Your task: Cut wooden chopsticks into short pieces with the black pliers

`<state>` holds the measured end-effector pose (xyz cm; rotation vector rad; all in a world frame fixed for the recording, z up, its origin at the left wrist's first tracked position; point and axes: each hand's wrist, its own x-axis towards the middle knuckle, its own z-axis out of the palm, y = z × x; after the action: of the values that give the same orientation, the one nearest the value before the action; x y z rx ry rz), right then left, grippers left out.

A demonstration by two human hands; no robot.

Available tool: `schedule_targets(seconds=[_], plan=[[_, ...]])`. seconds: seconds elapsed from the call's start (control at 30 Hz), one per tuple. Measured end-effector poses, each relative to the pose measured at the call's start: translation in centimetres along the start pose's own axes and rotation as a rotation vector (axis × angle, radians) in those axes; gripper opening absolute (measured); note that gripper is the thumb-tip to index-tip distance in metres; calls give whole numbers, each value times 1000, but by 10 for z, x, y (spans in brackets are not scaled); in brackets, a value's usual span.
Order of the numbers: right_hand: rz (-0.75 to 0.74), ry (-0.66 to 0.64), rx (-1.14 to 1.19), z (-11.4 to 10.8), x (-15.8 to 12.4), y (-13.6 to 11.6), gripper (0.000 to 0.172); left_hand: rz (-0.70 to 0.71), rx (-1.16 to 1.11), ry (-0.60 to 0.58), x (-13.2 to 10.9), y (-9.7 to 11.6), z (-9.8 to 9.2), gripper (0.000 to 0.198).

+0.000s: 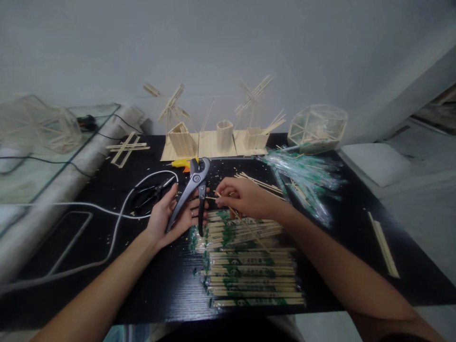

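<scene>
My left hand [181, 213], palm up, holds grey pruning shears [196, 178] with the blades pointing up and away and the handles spread across palm and fingers. In a pinch, my right hand [237, 194] grips a thin wooden chopstick [245, 222] that slants down to the right. A second short piece of stick shows between the two hands; which hand touches it I cannot tell. Below them lie several wrapped chopsticks [252, 271] in clear sleeves with green print. Loose chopsticks [261, 184] rest just behind my right hand.
Three stick-built models on wooden bases [210, 145] line the back, two near windmill blades. A yellow glue gun [183, 163], black-handled scissors [149, 197] and a white cable [117, 237] lie left. Empty wrappers [309, 173] and a faceted stick frame [317, 126] occupy the right.
</scene>
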<state>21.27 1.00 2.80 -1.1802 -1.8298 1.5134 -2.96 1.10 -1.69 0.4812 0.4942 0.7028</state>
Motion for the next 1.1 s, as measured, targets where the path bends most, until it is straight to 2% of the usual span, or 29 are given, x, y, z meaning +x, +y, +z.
schedule_targets(seconds=[0.2, 0.4, 0.5, 0.7, 0.83, 1.1], plan=[[-42, 86, 18, -1, 2, 0, 23, -52, 35, 55, -1, 2, 0, 65], [-49, 184, 63, -1, 4, -1, 18, -110, 128, 149, -4, 1, 1, 68], [-52, 203, 86, 1, 5, 0, 13, -87, 189, 113, -4, -2, -1, 66], [-72, 249, 33, 2, 7, 4, 32, -43, 210, 32, -1, -9, -4, 63], [-83, 324, -50, 4, 9, 6, 35, -65, 243, 23, -1, -11, -6, 65], [-77, 228, 95, 2, 8, 2, 32, -96, 271, 61, -2, -11, -7, 66]])
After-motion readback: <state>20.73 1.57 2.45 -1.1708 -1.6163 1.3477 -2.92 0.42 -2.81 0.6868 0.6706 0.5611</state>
